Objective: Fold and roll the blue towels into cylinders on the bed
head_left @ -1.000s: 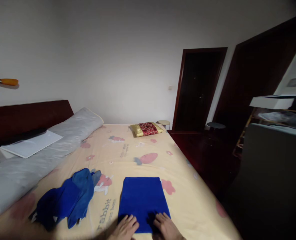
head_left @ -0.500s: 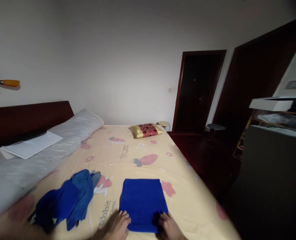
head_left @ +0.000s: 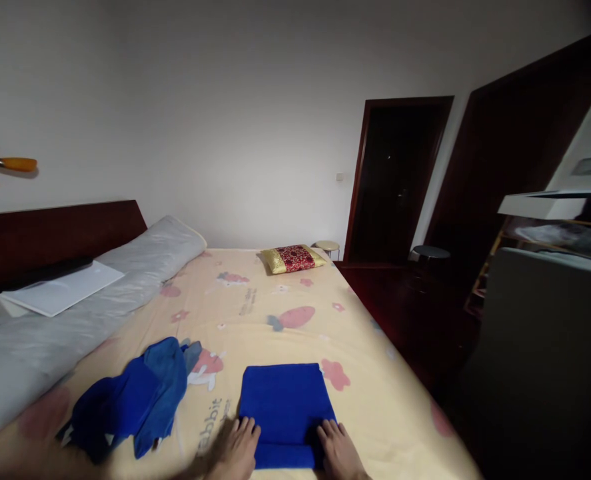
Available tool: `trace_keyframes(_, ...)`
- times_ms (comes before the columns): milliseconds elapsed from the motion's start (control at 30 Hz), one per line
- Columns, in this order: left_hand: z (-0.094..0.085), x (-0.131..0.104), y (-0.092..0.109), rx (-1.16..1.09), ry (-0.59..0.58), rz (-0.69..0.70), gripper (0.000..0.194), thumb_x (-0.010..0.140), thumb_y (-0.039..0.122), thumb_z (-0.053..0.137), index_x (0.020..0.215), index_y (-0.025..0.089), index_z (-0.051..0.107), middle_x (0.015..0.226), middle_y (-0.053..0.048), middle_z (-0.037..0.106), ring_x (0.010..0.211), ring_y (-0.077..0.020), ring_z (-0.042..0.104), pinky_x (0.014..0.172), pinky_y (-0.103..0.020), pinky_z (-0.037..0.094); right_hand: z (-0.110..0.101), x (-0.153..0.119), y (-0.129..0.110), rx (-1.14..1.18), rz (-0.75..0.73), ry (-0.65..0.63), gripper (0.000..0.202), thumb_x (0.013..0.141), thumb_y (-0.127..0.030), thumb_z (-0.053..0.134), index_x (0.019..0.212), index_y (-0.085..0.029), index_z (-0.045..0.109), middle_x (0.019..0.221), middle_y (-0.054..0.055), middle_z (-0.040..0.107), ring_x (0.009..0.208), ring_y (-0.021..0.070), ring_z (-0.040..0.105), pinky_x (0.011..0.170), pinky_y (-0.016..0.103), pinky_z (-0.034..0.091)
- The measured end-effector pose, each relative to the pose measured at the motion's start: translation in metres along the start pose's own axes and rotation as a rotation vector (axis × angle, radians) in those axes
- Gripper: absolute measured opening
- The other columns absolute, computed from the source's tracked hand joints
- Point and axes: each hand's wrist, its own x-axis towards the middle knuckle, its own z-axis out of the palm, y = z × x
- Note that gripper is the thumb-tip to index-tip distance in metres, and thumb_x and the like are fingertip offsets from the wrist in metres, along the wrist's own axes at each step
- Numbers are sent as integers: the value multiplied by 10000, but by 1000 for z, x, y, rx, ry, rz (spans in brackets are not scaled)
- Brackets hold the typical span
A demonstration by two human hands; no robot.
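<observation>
Well left of the blue cloth (head_left: 285, 403), a grey roll (head_left: 142, 267) lies along the bed (head_left: 375, 373); closer to that cloth, but apart from it, sits a crumpled blue heap (head_left: 140, 400). At the cloth's left edge, by its near corner, the left hand (head_left: 240, 443) rests with fingers bent over the fabric; I can't tell whether its thumb pinches from below. The cloth itself lies flat on the bed between the hands, a narrow strip (head_left: 288, 457) apparently turned over along its near edge. At its right edge, the right hand (head_left: 339, 445) curls its fingers on the fabric, thumb hidden, so I can't judge how closed that grip is. I'd call the folding partway: the cloth is squared off and its first strip turned, while most of it lies flat and the heap to its left is loose. Half a second ago the near part looked smooth, without that strip, and the cloth's far edge sat slightly farther from the hands.
</observation>
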Motion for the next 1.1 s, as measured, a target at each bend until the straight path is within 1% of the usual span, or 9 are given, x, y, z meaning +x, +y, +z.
trace_keyframes(100, 7, 6, 18, -56, -46, 81, 729, 746, -8, 340, 1456, 147, 400, 1544, -152, 395, 1431, -276, 354, 1182, -508, 311, -3, -2, -14, 64, -156, -30, 656, 686, -242, 569, 1341, -254, 533, 1421, 114, 559, 1294, 333, 518, 1122, 498, 367)
trace_keyframes(233, 19, 9, 28, -183, -61, 291, 773, 779, 34, 387, 1512, 254, 274, 1586, -53, 313, 1451, -212, 311, 1189, -408, 324, -6, -8, -28, 177, -367, -147, 629, 872, -459, 471, 1471, -322, 337, 1518, 80, 408, 1374, 288, 434, 1120, 485, 387)
trace_keyframes(367, 18, 0, 1, -131, 52, 323, 629, 903, 159, 406, 1497, 330, 293, 1566, -29, 373, 1420, -218, 380, 1156, -425, 382, -11, -13, -9, 154, -212, -120, 674, 895, -648, 334, 1452, -273, 386, 1513, 111, 379, 1392, 311, 389, 1127, 552, 366)
trace_keyframes(533, 3, -16, -47, 47, 219, 124, 410, 966, 259, 359, 1330, 315, 539, 1395, -52, 603, 1302, -259, 528, 1131, -510, 392, -20, -15, 33, 60, 8, 83, 579, 921, -610, 312, 1352, -292, 529, 1445, 97, 503, 1348, 326, 464, 1096, 619, 371)
trace_keyframes(633, 3, -15, -57, 108, 249, 90, 400, 974, 288, 351, 1320, 291, 553, 1415, -70, 585, 1315, -287, 518, 1125, -526, 402, -25, -13, 32, 22, 20, 123, 559, 930, -587, 314, 1309, -266, 572, 1424, 120, 535, 1350, 326, 464, 1091, 629, 361)
trace_keyframes(767, 6, -7, -29, 118, 272, 237, 431, 983, 283, 333, 1389, 279, 478, 1446, -69, 554, 1338, -256, 497, 1137, -455, 410, -30, -11, 0, 24, -122, 106, 507, 955, -518, 295, 1325, -270, 538, 1487, 103, 482, 1333, 288, 486, 1113, 562, 358)
trace_keyframes(933, 9, -4, 26, 39, 103, 372, 445, 947, 282, 417, 1387, 300, 481, 1422, -59, 581, 1345, -243, 491, 1161, -405, 385, -20, -11, -34, -57, -360, 21, 327, 905, -308, 425, 1175, -257, 602, 1245, 90, 679, 1176, 273, 600, 1066, 473, 429)
trace_keyframes(1033, 11, -4, 36, 10, 6, 338, 447, 943, 296, 416, 1381, 282, 502, 1430, -96, 567, 1351, -272, 480, 1160, -423, 379, -9, -8, -34, -124, -429, 2, 330, 864, -246, 467, 1164, -251, 605, 1194, 103, 696, 1124, 280, 629, 1018, 447, 471)
trace_keyframes(1100, 9, -4, 33, 6, -32, 274, 476, 924, 255, 417, 1395, 251, 491, 1463, -131, 524, 1373, -308, 443, 1154, -482, 369, -4, -6, -26, -156, -387, -21, 385, 833, -215, 481, 1199, -252, 594, 1234, 113, 679, 1153, 304, 616, 1009, 472, 476)
